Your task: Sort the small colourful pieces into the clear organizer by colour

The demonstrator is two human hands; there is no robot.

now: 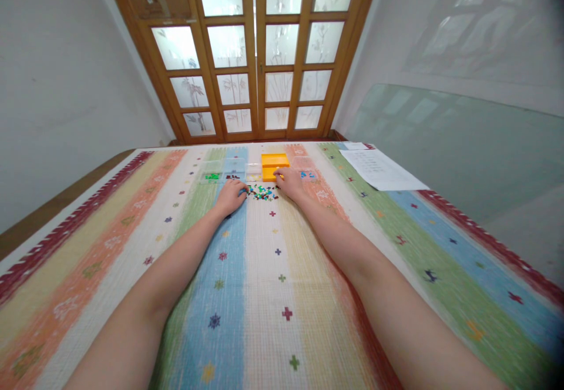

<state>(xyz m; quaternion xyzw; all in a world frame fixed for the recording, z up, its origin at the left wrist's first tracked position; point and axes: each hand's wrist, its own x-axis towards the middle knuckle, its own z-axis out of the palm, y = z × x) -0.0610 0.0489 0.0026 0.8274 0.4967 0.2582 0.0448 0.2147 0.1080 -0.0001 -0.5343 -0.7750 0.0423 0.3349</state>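
Small mixed-colour pieces [264, 194] lie in a loose pile on the striped tablecloth. At the left edge of this pile rests my left hand [231, 197], its fingers curled in against the pieces; whatever is between the fingertips is too small to make out. My right hand [289, 182] reaches over the front edge of an open orange box [275, 160], thumb and fingers drawn together in a pinch. What they hold, if anything, is hidden. Behind the pile stand clear boxes with green pieces [212, 176], dark red pieces [232, 177], yellow pieces [254, 177] and blue pieces [307, 175].
Printed paper sheets [379, 170] lie toward the right side of the table. The striped tablecloth [264, 319] covers the tabletop. Beyond its far edge are wooden doors with frosted panes [277, 52], and a glass panel [458, 137] leans along the right wall.
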